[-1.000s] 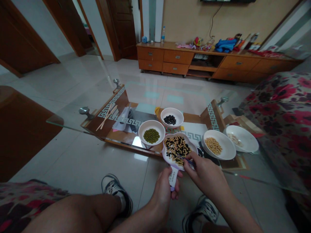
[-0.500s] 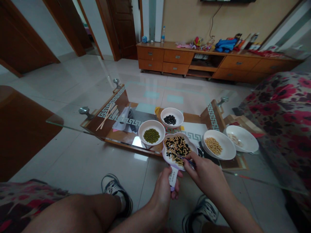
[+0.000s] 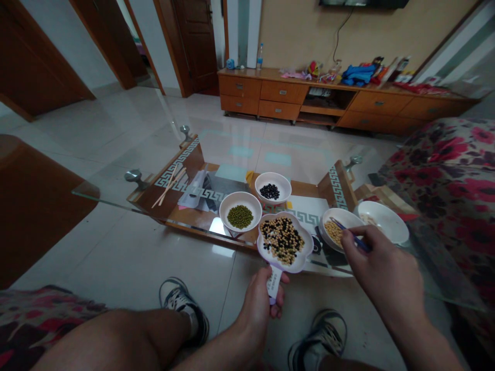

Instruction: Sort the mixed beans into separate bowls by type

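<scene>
— Currently, what does each hand hold?
— Left hand [image 3: 258, 304]: fingers clamped on the handle of the flower-shaped dish [image 3: 285, 240] of mixed beans, at the table [image 3: 116, 170] near edge. Right hand [image 3: 381, 268]: fingers closed on blue tweezers [image 3: 350, 233].
— Tweezer tip position?
— Over the soybean bowl [image 3: 337, 232], beside the dish. Green-bean bowl [image 3: 240, 211] and black-bean bowl [image 3: 273, 186] stand farther back.

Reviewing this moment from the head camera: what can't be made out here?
- Tips of the tweezers: too small and blurred to tell whether they hold a bean over the soybean bowl.
- Contents of the far right bowl: faint, partly hidden by the right hand.
- Print on the scoop handle: too small; left hand covers its end.
</scene>
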`<control>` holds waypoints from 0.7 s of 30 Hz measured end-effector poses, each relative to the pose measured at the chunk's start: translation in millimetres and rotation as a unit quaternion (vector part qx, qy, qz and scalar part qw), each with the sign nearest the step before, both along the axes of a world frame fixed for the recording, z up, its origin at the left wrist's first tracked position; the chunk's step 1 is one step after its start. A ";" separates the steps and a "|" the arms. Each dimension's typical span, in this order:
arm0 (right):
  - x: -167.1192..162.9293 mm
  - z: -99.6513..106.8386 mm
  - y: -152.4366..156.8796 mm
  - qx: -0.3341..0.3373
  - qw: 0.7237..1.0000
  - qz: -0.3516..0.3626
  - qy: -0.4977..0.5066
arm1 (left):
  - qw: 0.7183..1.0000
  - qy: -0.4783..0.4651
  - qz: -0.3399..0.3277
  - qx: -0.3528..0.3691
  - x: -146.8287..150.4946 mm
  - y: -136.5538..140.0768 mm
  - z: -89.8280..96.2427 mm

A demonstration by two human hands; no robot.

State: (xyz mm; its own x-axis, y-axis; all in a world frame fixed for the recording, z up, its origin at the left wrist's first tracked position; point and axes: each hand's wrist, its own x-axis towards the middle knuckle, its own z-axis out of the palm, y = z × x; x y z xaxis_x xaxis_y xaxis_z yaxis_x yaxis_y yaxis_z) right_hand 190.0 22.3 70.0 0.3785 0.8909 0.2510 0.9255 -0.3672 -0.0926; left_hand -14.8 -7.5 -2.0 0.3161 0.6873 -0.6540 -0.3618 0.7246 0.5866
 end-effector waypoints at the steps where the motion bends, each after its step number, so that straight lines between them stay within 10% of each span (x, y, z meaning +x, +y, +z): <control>1: 2.3 2.2 -0.7 -0.004 1.000 -0.020 -0.009 | 1.000 0.002 0.000 0.000 -0.1 0.1 -0.1; 8: 1.6 5.3 -1.8 -0.003 0.998 -0.063 -0.003 | 1.000 0.003 0.002 0.002 -0.9 0.2 0.4; 21: -28.8 -19.1 0.0 -0.048 0.988 0.067 0.127 | 1.000 0.008 0.003 -0.007 0.4 0.4 -0.4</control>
State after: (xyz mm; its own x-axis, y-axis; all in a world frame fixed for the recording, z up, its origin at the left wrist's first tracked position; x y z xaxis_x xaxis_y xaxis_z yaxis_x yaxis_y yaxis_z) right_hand 161.2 22.3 50.9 0.2959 0.9523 0.0741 0.9177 -0.2619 -0.2988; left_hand -14.4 -7.2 -2.4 0.3013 0.6801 -0.6684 -0.3563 0.7305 0.5826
